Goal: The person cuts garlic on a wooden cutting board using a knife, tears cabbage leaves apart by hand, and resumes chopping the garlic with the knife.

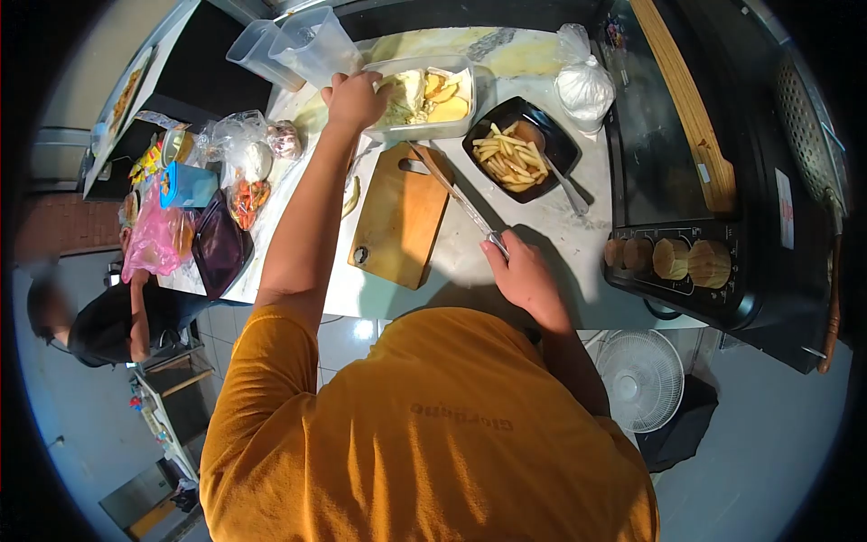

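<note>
Right hand (524,275) has its fingers wrapped round the knife (471,213), angled over the cutting board (388,221), probably to keep the blade clear of the left hand (354,99), which is by the plastic container (423,132) (can't tell if those fingers are gripping). Marbled tabletop (551,237), fan (639,379) beyond its near edge, another person (113,321) off left.

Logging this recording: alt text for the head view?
Right hand holding a metal knife at a brown wooden cutting board; left hand at the rim of a clear plastic container, beside a black square bowl of fries.
</note>
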`<state>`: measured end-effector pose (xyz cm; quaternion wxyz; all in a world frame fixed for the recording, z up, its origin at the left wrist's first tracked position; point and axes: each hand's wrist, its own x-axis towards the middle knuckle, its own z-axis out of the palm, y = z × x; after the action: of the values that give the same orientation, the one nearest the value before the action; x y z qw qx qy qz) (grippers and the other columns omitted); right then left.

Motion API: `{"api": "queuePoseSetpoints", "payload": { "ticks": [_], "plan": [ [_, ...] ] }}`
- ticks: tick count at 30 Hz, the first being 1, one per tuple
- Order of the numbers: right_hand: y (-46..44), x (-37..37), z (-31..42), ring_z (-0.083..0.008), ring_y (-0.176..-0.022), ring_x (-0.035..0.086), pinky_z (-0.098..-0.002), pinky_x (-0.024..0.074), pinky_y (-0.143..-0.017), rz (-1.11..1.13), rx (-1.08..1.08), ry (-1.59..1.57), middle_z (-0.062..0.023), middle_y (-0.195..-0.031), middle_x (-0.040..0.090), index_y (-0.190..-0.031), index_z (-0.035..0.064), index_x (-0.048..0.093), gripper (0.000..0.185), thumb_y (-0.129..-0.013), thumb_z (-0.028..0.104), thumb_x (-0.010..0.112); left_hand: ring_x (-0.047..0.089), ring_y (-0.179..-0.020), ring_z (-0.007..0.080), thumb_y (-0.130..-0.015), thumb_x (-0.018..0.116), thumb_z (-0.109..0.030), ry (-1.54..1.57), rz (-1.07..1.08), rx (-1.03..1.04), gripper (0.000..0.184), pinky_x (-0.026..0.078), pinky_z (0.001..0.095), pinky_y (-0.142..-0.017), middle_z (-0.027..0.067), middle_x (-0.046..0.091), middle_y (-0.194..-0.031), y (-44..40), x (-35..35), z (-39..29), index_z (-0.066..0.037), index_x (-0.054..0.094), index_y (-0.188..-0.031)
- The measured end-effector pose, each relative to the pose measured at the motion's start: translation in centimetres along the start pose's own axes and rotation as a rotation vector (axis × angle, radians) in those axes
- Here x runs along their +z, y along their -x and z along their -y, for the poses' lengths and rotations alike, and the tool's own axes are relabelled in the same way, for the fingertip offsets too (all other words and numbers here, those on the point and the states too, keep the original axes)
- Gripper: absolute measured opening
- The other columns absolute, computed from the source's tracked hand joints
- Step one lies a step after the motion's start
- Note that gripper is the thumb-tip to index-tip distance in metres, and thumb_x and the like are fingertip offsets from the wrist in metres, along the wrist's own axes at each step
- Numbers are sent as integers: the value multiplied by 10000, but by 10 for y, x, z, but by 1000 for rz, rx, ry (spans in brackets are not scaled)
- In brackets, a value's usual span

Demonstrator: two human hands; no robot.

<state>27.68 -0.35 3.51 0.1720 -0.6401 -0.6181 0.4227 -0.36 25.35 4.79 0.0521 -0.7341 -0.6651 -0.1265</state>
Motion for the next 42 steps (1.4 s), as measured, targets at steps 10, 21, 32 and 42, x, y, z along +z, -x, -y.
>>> {"api": "queuePoseSetpoints", "payload": {
  "ticks": [10,21,32,42],
  "plan": [
    [0,-7,2,-468,-877,629,-550,476,-760,-37,-23,-1,-235,-909,686,-980,18,601,390,-989,402,534,507,-1142,350,-863,694,-423,41,109,-81,389,318,493,-936,62,737,-1023,-11,1,-7,-190,712,-1174],
    [-4,-4,4,-476,-866,630,-551,482,-762,-25,-53,36,-241,-893,686,-976,19,605,404,-986,415,526,595,-1014,310,-882,708,-329,180,-100,168,386,400,459,-901,86,721,-1054,-1,-9,-3,-105,643,-1189],
    [-1,-4,5,-479,-867,627,-557,475,-755,-16,-50,29,-240,-892,684,-973,28,591,407,-983,430,534,620,-921,111,-956,672,-108,1039,-174,39,291,500,248,-805,75,644,-1051,18,-4,6,5,529,-1183],
    [-16,1,9,-456,-920,631,-547,483,-789,-26,-106,135,-237,-910,682,-1015,34,598,368,-982,395,537,640,-925,136,-939,658,-45,1015,-41,18,306,516,260,-816,86,635,-1062,33,-16,9,0,519,-1208]
  ]
}}
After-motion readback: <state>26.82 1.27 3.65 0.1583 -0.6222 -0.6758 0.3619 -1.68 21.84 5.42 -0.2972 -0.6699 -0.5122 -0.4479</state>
